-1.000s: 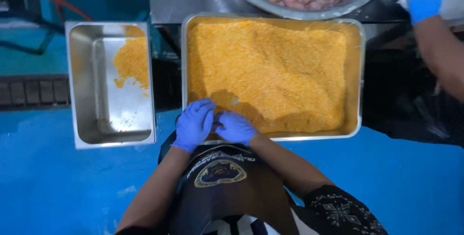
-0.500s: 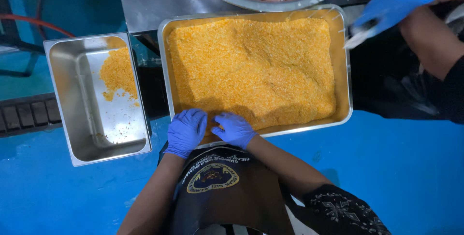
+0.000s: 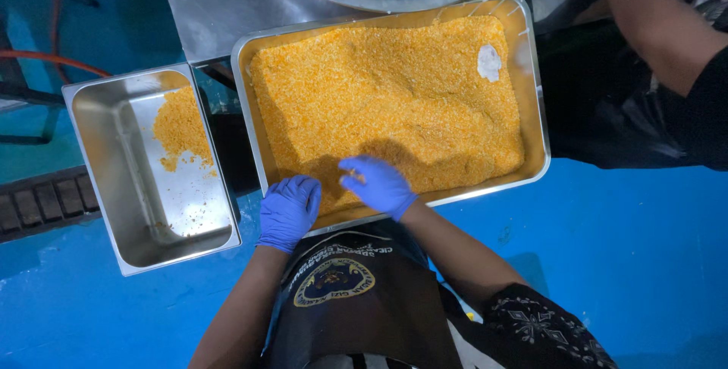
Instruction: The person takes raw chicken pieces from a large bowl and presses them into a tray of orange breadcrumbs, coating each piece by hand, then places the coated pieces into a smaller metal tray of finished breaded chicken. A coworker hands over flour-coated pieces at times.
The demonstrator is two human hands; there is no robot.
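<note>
A large steel tray filled with orange breadcrumbs sits in front of me. My left hand, in a blue glove, lies palm down on the tray's near rim at the edge of the crumbs. My right hand, also in a blue glove, hovers just over the crumbs beside it, fingers loosely spread, with nothing visible in it. A pale piece of raw meat lies on the crumbs at the far right corner.
A smaller steel tray to the left holds a small heap of crumbs. A metal bowl of raw meat pieces stands behind the big tray. A co-worker's arm reaches in at the upper right. The floor is blue.
My hands, pressed together on the crumbs before, have parted, and the right one has lifted. The co-worker's gloved hand has drawn back, and a pale meat piece now lies on the crumbs.
</note>
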